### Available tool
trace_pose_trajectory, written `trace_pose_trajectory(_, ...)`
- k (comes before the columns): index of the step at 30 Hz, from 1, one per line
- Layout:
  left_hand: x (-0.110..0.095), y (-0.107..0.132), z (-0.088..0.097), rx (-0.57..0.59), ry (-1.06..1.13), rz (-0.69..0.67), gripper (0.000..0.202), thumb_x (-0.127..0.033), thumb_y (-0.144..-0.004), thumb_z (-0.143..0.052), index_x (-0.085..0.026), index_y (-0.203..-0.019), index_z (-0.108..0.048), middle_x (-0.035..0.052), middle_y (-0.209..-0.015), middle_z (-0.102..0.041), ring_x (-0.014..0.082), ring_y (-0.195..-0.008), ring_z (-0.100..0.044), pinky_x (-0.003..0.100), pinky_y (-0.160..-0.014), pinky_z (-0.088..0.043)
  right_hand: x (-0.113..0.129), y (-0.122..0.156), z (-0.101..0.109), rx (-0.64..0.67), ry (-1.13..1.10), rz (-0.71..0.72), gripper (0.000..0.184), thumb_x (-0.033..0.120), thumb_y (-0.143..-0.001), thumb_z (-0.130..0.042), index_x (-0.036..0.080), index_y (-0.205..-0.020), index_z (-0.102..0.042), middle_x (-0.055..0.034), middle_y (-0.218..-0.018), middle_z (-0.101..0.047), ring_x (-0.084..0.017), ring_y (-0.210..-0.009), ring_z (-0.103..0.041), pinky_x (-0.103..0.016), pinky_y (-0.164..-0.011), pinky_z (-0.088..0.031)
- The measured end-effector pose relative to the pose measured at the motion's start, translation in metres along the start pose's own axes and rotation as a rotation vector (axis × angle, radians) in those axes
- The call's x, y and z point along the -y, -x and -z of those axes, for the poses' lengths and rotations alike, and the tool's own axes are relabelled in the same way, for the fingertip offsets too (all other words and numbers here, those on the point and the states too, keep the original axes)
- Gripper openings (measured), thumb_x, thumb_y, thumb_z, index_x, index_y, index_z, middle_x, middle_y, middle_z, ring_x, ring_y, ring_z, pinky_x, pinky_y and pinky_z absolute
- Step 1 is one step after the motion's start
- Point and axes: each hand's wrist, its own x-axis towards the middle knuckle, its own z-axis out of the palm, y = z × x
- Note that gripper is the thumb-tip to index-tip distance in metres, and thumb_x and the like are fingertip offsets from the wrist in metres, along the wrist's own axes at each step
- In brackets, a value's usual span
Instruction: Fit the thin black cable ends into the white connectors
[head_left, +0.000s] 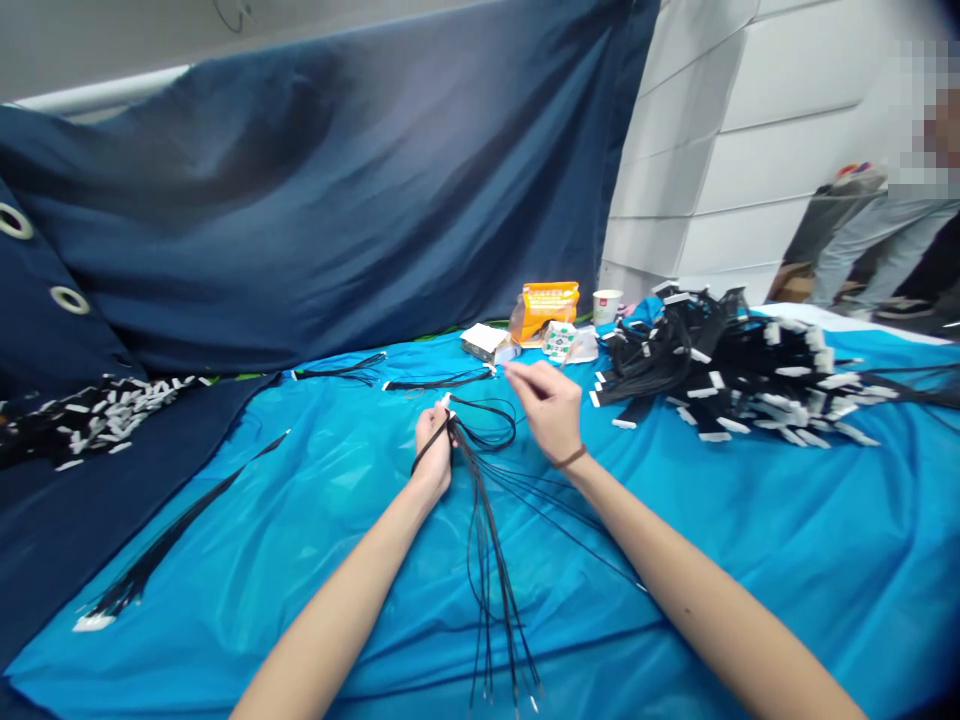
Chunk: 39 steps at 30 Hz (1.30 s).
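Note:
My left hand (433, 447) is closed around a bundle of thin black cables (491, 560) near its looped top end; the loose ends trail toward me over the blue table cover (750, 560). A white connector tip shows just above that fist. My right hand (550, 405) hovers to the right of the bundle, thumb and forefinger pinched together; whether a thin wire sits in the pinch is too small to see. A dark band circles my right wrist.
A big heap of black cables with white connectors (739, 375) lies at the right. Another pile (97, 415) sits on dark cloth at the left. An orange packet (547, 308), a paper cup (606, 305) and small boxes stand behind. A finished bundle (161, 555) lies left. A person stands far right.

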Motion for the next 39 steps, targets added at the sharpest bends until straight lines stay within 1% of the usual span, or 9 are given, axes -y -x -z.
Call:
trace_pose_trajectory(2, 0.000, 0.001, -0.001, -0.003, -0.002, -0.033, 0.034, -0.049, -0.070, -0.056, -0.016, -0.064, -0.047, -0.0062, -0.047, -0.040, 0.0042, -0.038, -0.035, 0.017, -0.037, -0.025, 0.003, 0.012, -0.009, 0.110, 0.122, 0.096, 0.017, 0.029, -0.080, -0.054, 0.018, -0.074, -0.065, -0.0013, -0.063, -0.057, -0.011, -0.056, -0.049, -0.024, -0.055, -0.040)
trace_pose_trajectory(4, 0.000, 0.002, -0.003, 0.004, 0.010, -0.057, 0.034, -0.049, -0.070, -0.056, -0.016, -0.064, -0.047, -0.0061, -0.047, -0.040, 0.0044, -0.039, -0.035, 0.017, -0.037, -0.025, 0.002, 0.022, -0.016, 0.176, 0.228, 0.156, 0.021, 0.028, -0.081, -0.052, 0.017, -0.066, -0.061, -0.0001, -0.058, -0.052, -0.011, -0.054, -0.047, -0.023, -0.053, -0.037)
trace_pose_trajectory(7, 0.000, 0.004, -0.005, 0.019, 0.019, -0.077, 0.035, -0.050, -0.070, -0.056, -0.017, -0.065, -0.047, -0.0061, -0.047, -0.039, 0.0049, -0.039, -0.034, 0.018, -0.037, -0.024, -0.002, 0.029, -0.021, 0.205, 0.347, 0.204, 0.025, 0.027, -0.082, -0.050, 0.017, -0.060, -0.055, 0.0009, -0.054, -0.048, -0.011, -0.054, -0.045, -0.023, -0.054, -0.034)
trace_pose_trajectory(9, -0.001, 0.006, -0.007, 0.028, 0.015, -0.089, 0.035, -0.051, -0.070, -0.055, -0.017, -0.065, -0.046, -0.0061, -0.047, -0.039, 0.0051, -0.038, -0.033, 0.018, -0.037, -0.024, -0.004, 0.030, -0.022, 0.213, 0.376, 0.213, 0.025, 0.026, -0.082, -0.049, 0.018, -0.059, -0.053, 0.0011, -0.054, -0.046, -0.011, -0.055, -0.044, -0.023, -0.054, -0.033)
trace_pose_trajectory(16, -0.003, 0.009, -0.009, 0.036, -0.028, -0.146, 0.034, -0.050, -0.070, -0.055, -0.017, -0.067, -0.047, -0.0061, -0.047, -0.040, 0.0050, -0.038, -0.033, 0.018, -0.036, -0.023, -0.003, 0.030, -0.022, 0.222, 0.366, 0.198, 0.023, 0.024, -0.081, -0.049, 0.018, -0.059, -0.051, 0.0015, -0.055, -0.044, -0.011, -0.056, -0.043, -0.023, -0.055, -0.032)
trace_pose_trajectory(25, -0.003, 0.009, -0.007, 0.034, -0.053, -0.173, 0.034, -0.051, -0.070, -0.054, -0.018, -0.068, -0.047, -0.0061, -0.047, -0.039, 0.0054, -0.038, -0.033, 0.018, -0.036, -0.023, -0.003, 0.030, -0.022, 0.232, 0.344, 0.186, 0.022, 0.023, -0.080, -0.050, 0.017, -0.059, -0.051, 0.0022, -0.054, -0.042, -0.010, -0.055, -0.041, -0.023, -0.055, -0.032)
trace_pose_trajectory(39, -0.001, 0.009, -0.007, 0.030, -0.126, -0.194, 0.035, -0.051, -0.074, -0.049, -0.017, -0.070, -0.043, -0.0069, -0.049, -0.037, 0.0051, -0.039, -0.033, 0.017, -0.037, -0.025, -0.001, 0.031, -0.022, 0.284, 0.323, 0.180, 0.023, 0.023, -0.080, -0.051, 0.017, -0.058, -0.050, 0.0028, -0.055, -0.041, -0.009, -0.055, -0.039, -0.022, -0.055, -0.030)
